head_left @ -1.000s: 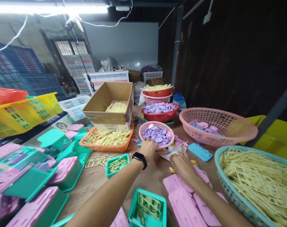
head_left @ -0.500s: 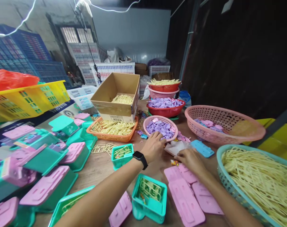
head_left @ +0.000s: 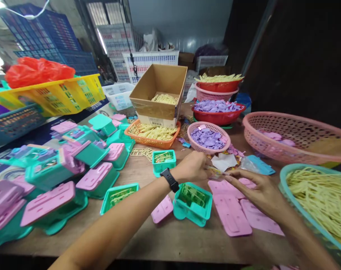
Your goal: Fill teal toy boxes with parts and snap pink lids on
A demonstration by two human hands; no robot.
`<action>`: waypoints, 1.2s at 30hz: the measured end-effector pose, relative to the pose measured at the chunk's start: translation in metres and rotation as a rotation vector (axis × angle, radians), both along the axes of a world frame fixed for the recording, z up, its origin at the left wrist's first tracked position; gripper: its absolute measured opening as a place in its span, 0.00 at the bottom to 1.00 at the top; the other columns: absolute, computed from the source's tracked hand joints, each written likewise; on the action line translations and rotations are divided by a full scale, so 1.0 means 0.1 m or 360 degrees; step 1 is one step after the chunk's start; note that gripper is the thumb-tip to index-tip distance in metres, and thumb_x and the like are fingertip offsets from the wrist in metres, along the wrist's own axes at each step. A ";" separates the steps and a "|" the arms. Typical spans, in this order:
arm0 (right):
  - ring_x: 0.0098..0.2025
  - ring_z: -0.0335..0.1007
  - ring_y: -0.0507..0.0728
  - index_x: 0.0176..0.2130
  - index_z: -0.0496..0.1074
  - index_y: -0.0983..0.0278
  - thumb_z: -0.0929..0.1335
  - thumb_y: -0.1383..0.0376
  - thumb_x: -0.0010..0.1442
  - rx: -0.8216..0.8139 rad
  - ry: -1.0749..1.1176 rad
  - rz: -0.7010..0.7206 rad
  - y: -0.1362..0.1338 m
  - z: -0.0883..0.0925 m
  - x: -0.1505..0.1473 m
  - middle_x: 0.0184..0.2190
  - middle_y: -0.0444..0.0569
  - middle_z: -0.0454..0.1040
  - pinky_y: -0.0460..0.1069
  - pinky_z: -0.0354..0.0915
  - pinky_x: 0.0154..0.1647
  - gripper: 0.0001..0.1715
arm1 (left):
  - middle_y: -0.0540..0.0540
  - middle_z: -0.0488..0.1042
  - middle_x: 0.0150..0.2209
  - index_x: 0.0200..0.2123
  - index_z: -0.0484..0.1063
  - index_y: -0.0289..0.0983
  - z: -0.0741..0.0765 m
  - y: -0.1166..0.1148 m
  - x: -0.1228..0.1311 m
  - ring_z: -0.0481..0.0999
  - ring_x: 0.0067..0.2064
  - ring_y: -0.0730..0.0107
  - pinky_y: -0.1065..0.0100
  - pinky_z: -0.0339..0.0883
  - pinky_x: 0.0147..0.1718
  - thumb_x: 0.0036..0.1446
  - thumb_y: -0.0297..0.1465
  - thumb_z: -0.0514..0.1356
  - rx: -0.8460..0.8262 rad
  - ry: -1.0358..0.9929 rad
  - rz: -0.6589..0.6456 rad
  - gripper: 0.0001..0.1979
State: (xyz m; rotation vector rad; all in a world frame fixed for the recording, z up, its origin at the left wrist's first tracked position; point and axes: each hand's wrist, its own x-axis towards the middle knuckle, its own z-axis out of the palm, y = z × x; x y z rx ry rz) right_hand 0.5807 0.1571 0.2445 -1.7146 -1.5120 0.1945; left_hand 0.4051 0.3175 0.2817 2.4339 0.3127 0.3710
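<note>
My left hand (head_left: pixel 193 167), with a black watch on the wrist, pinches one end of a small clear packet (head_left: pixel 216 171) with something yellowish in it. At the packet's other end are the closed fingertips of my right hand (head_left: pixel 253 184). Motion blur hides the packet's exact contents. Just beyond lies a crumpled white sheet (head_left: pixel 223 162), and pink lids (head_left: pixel 231 217) rest flat below the hands. Nearer me, left of those lids, stands a teal box (head_left: pixel 193 204) with yellow frame-like pieces inside. Another teal box (head_left: pixel 164 161) sits beyond my left wrist.
Closed teal boxes with pink lids (head_left: pixel 95 176) pile up at left. A pink basket (head_left: pixel 190 132) of purple pieces, an orange basket (head_left: pixel 131 132) and a carton (head_left: pixel 156 108) stand behind. At right are a large pink basket (head_left: pixel 299 152) and a teal basket (head_left: pixel 284 176) of yellow pieces.
My left hand has come back from the purple pieces' basket toward my right hand. Both now meet at a small clear packet above the pink lids. The view has shifted left and down.
</note>
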 end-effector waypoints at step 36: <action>0.41 0.73 0.69 0.35 0.81 0.65 0.61 0.69 0.66 -0.0763 -0.1226 -0.0406 0.81 -0.66 0.33 0.32 0.58 0.79 0.64 0.50 0.54 0.19 | 0.44 0.73 0.29 0.34 0.74 0.37 -0.03 -0.40 -0.76 0.70 0.48 0.52 0.54 0.56 0.46 0.57 0.22 0.59 0.0542 0.0728 0.0079 0.06</action>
